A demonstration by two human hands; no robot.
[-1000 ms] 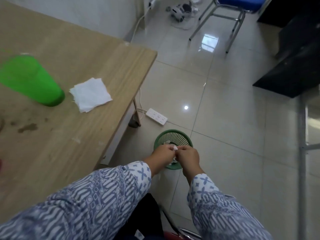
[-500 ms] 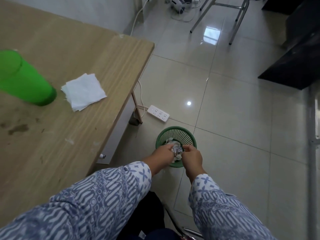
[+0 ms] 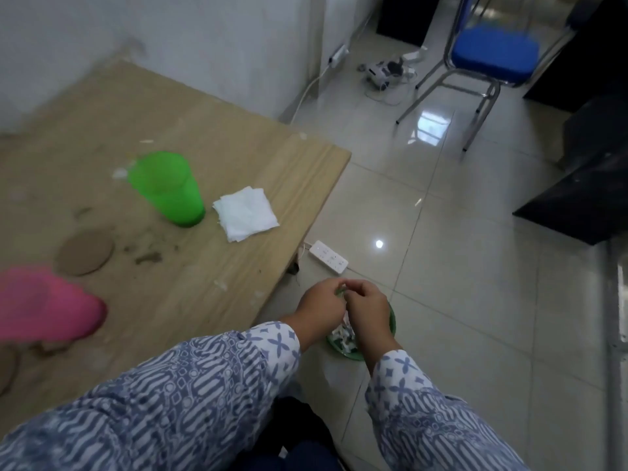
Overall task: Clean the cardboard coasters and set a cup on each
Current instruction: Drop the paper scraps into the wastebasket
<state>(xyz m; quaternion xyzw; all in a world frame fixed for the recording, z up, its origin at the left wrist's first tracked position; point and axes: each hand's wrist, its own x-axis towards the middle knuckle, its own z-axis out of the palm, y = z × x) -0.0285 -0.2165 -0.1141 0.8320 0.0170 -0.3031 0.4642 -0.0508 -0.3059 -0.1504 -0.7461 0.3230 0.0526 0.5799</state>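
Both hands meet fingertip to fingertip over a green bin (image 3: 391, 321) of crumpled paper on the floor, right of the table (image 3: 238, 158); the left hand (image 3: 321, 309) and right hand (image 3: 368, 309) are loosely curled, and whether they pinch anything cannot be told. On the table, a green cup (image 3: 168, 188) stands far, tissues (image 3: 246, 213) to its right. A bare coaster (image 3: 85, 252) lies nearer, left of it, with a pink cup (image 3: 44, 305) at the left edge.

An office, likely: blue metal-framed chair (image 3: 489, 56); power strip (image 3: 328, 257); tiled floor (image 3: 458, 266).
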